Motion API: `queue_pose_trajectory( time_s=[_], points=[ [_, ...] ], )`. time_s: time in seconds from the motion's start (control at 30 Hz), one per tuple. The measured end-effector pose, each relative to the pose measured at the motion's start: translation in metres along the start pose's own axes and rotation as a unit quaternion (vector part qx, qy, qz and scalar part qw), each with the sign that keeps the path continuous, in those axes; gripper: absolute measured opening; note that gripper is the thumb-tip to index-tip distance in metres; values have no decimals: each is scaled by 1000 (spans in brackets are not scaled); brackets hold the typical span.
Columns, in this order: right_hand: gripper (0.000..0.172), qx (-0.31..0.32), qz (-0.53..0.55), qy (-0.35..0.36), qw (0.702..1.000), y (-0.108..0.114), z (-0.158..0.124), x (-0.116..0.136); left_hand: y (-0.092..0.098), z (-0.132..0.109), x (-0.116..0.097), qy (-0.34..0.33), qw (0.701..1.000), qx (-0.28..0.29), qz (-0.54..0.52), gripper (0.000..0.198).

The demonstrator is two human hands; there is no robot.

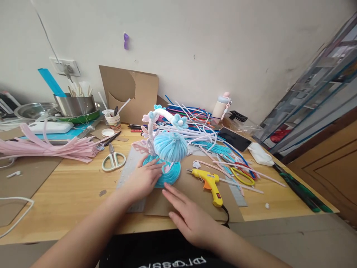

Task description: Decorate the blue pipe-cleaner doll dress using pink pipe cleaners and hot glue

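Note:
A craft lamp shape made of fuzzy pipe cleaners stands in front of me, with a round turquoise base (171, 175), a white curved stem (150, 130) bearing flowers, and a pale blue ribbed shade (170, 146). My left hand (146, 173) lies over the left side of the base, fingers stretched out and open. At the base's front edge is my right hand (186, 214), its fingers extended and the tips at or very near the edge; contact is hard to tell. To the right, a yellow glue gun (208, 180) rests on the cardboard sheet (192, 201).
White-handled scissors (113, 160) and a bundle of pink pipe cleaners (55, 145) lie left. Loose pipe cleaners (206, 137), a phone (234, 138) and yellow-handled scissors (244, 176) are at right. Behind stand a paper cup (113, 118), a cardboard panel (145, 89) and a bottle (220, 108).

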State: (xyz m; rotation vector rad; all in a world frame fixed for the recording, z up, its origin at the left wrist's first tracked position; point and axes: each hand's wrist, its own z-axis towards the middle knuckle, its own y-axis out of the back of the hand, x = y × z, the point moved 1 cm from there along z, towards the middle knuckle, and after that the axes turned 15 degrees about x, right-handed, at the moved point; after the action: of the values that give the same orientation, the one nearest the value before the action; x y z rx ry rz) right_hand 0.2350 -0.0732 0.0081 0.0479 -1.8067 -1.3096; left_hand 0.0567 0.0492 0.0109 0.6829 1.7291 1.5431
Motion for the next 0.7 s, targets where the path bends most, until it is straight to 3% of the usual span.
queue_pose_trajectory(
  time_s=[0.13, 0.4, 0.5, 0.57, 0.6, 0.7],
  points=[
    [38, -42, 83, -55, 994, -15, -14, -13, 0, 0, -1, 11, 1000, 0, 3, 33],
    [36, -41, 147, 7, 988, -18, -44, -20, -1, 1, -2, 19, 1000, 6, 10, 35],
    [31, -46, 234, 26, 971, -17, -52, -21, -1, 1, -2, 18, 1000, 4, 5, 35],
    [23, -100, 375, 15, 921, -11, -54, -18, -1, 2, -2, 16, 1000, 0, 1, 34],
    [21, -145, 464, 9, 874, -6, -54, -17, -2, 2, -2, 15, 1000, -2, -1, 34],
    [22, -268, 696, 11, 666, 14, -50, -15, -3, 1, -4, 20, 1000, -4, -1, 34]
  ],
)
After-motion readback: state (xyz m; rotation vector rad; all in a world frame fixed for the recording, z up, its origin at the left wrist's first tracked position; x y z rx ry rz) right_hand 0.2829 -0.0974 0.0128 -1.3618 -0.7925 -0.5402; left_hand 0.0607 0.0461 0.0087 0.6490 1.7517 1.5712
